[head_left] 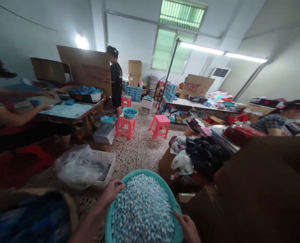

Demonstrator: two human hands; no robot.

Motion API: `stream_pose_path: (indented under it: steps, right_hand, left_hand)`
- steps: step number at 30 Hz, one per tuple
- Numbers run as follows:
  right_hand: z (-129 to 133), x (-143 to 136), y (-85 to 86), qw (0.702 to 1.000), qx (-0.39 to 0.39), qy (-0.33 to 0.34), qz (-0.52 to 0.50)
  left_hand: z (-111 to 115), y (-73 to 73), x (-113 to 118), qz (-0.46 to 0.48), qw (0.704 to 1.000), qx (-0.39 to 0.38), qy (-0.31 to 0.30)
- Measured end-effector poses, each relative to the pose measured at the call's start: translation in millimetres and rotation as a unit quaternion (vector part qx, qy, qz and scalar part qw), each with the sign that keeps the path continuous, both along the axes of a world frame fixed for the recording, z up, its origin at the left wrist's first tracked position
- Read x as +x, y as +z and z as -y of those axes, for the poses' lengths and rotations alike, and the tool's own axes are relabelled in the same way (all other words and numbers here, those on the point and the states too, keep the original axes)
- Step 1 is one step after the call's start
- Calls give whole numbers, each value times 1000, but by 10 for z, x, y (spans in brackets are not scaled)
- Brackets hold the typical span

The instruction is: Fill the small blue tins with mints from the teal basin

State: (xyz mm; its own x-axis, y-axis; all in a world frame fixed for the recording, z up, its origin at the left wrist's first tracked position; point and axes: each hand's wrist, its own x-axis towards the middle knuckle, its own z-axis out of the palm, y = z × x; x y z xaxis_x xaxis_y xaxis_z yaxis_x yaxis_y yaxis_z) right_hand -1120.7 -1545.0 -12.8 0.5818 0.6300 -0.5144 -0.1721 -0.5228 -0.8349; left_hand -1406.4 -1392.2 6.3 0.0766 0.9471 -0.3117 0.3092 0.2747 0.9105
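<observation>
I've L hand + R hand gripping tub by rim, both sides, prob. best hold as pcs likely make it heavy.

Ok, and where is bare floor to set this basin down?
Speckled floor is bare between the white crate and the cardboard box by the plastic bags, up to the pink stools. Right of the basin is crowded.

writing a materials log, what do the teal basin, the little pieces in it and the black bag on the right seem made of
Teal basin: probably plastic, smooth with a soft sheen, going by its evenly coloured rim.
Little pieces: perhaps plastic or stone, fairly matt, rounded with few glints; too small to settle.
Black bag: likely thin plastic film, glossy, judging by its crinkles and highlights.
</observation>
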Motion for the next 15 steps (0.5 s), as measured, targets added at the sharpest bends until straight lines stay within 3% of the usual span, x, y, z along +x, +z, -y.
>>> stream_pose_path:
  steps: [7,12,15]
  right_hand:
    - [-1354,147,13,997,14,-68,24]
    - [-2525,605,-252,997,35,-61,42]
    - [-3269,901,-340,996,42,-64,54]
  left_hand:
    - [-1723,40,365,-1,998,-3,-57]
    - [-3044,-16,842,-14,996,-12,-87]
    - [-3821,-50,1177,-9,997,-13,-72]
